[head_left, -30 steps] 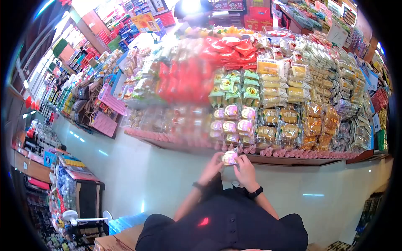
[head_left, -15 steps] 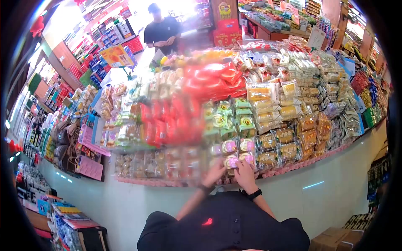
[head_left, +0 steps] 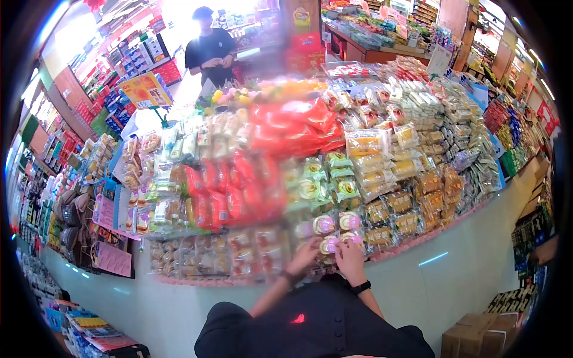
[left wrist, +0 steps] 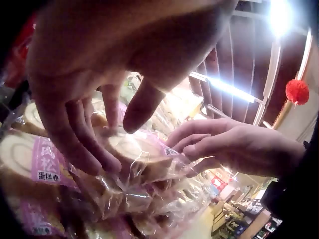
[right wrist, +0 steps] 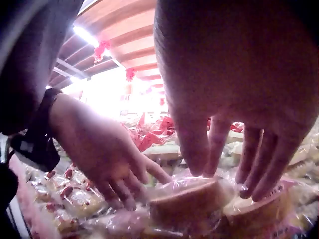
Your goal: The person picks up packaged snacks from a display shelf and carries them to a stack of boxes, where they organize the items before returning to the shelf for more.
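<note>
A clear-wrapped cake roll with a pink label [head_left: 328,244] lies at the front of the display, among similar packs, between both hands. My left hand [head_left: 304,255] is on its left side; in the left wrist view its fingers [left wrist: 102,162] reach down onto the wrapping, rather straight, the thumb apart from them. On the other side my right hand [head_left: 350,261] pinches the edge of the wrapped cake roll [left wrist: 134,147]. The right wrist view has the right hand [right wrist: 239,84] over the wrapped cake roll [right wrist: 187,201], fingertips at the wrapping, and the left hand [right wrist: 102,149] beyond.
Green-labelled packs [head_left: 343,173] lie behind, red bags [head_left: 292,128] further back. Brown wrapped pastries [head_left: 406,215] are to the right, red packs [head_left: 218,200] to the left. A person in dark clothes [head_left: 210,53] stands across the display; a cardboard box [head_left: 477,337] sits at lower right.
Both hands have moved forward from before the display's edge, bringing the held cake roll onto the front packs. My left hand's grip has loosened. The camera view has tilted up.
</note>
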### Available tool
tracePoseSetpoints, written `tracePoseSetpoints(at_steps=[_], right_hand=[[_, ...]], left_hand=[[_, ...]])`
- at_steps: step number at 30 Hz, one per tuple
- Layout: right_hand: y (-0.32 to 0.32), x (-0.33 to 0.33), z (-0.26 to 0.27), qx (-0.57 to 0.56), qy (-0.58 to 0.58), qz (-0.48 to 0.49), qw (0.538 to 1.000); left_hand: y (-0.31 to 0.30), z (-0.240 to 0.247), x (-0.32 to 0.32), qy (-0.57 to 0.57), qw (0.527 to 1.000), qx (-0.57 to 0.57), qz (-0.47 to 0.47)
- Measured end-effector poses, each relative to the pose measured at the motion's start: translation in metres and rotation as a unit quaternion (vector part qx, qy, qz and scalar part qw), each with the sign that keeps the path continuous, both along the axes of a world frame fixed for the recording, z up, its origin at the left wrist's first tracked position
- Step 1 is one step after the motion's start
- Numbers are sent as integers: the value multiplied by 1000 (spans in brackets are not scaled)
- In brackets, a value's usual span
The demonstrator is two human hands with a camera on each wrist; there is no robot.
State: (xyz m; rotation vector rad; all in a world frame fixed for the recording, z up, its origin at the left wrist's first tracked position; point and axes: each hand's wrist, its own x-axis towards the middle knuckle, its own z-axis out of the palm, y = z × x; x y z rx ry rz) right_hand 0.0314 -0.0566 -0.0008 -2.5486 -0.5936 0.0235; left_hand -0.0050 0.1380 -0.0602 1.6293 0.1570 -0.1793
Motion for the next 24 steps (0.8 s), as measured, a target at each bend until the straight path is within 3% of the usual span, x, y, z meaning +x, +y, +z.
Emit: tracePoseSetpoints(at_steps=[3, 4, 5, 7, 8, 11, 12, 14, 16, 18, 24], right_hand=[[-3, -9, 3, -15, -1, -13, 1000], [-2, -12, 8, -28, 0, -21, 999], [-3, -16, 9, -10, -16, -24, 1000], [-5, -25, 8, 24, -45, -33, 998], [-6, -30, 11, 35, -50, -36, 997], [-7, -41, 32, 63, 19, -52, 996], [-9, -44, 36, 46, 6, -49, 998], [-12, -51, 33, 70, -2, -70, 995], [-21, -61, 31, 82, -9, -90, 993], [-36, -69, 32, 81, -18, -113, 990], [-105, -123, 30, 78, -12, -229, 970]], left_hand=[[0, 4, -2, 35, 999, -38, 5], [-2, 6, 1, -35, 999, 12, 5], [-1, 8, 0, -34, 999, 9, -8], [5, 45, -5, -28, 999, 2, -34], [6, 63, -13, 93, 987, -133, 10], [14, 12, -25, 74, 979, -189, 27], [14, 22, -27, 62, 985, -162, 19], [19, 8, -36, 6, 1000, 3, -7], [15, 23, -43, 28, 997, 63, -20], [4, 45, -43, 129, 991, 18, -20], [-56, 53, -40, 49, 980, 127, -144]])
